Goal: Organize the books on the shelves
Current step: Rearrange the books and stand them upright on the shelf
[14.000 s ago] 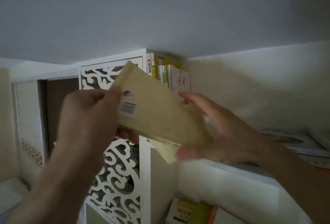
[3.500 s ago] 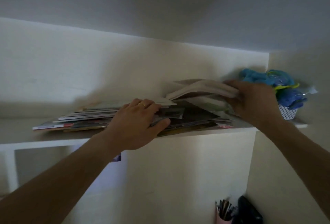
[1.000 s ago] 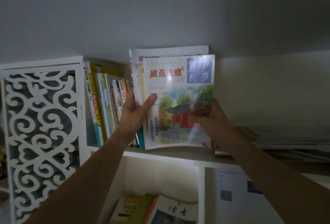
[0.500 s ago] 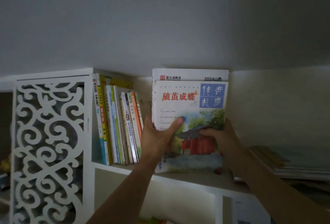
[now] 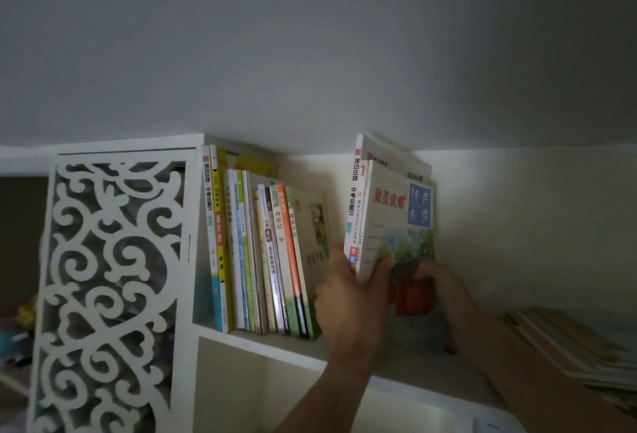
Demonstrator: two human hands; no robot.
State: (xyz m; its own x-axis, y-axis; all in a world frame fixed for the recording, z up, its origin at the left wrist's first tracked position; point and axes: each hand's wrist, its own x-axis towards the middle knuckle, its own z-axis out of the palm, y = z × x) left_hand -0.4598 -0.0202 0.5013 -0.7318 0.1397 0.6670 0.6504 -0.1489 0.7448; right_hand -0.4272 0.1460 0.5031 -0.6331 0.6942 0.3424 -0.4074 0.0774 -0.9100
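A bundle of thin books [image 5: 396, 219] stands upright on the top white shelf [image 5: 262, 346]; its front cover shows red characters, a blue block and a painted red building. My left hand [image 5: 351, 298] grips the bundle's spine edge, thumb across the cover. My right hand [image 5: 444, 291] holds the cover's lower right part. To the left a row of upright books [image 5: 258, 260] leans against the shelf's side wall, with a gap between that row and the bundle.
A white fretwork panel [image 5: 113, 288] closes the compartment on the left. A flat pile of books [image 5: 579, 350] lies on the shelf at the right. The ceiling sits just above the tallest books. An open compartment lies below the shelf.
Both hands have kept their hold on the bundle, which has turned so its spines show on the left. The view has shifted, showing a gap beside the standing row.
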